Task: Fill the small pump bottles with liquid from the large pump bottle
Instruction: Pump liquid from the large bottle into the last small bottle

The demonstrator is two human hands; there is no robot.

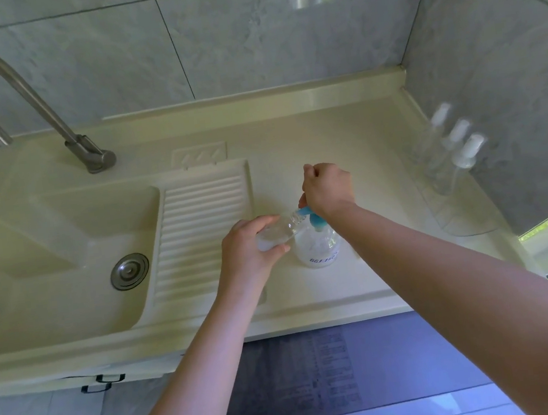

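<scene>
Her right hand (327,188) is curled over the blue pump head (312,218) of the large pump bottle (319,248), which stands on the counter (343,136) and holds clear liquid. The left hand (248,248) grips a small bottle (277,232) tilted, its open neck at the nozzle; it looks partly filled, perhaps. Three more small pump bottles (448,151) stand blurred by the right wall.

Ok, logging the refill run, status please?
Left hand grips small bottle, tilted, mouth at blue pump spout. Right hand on pump of large bottle. Nothing in the way.
</scene>
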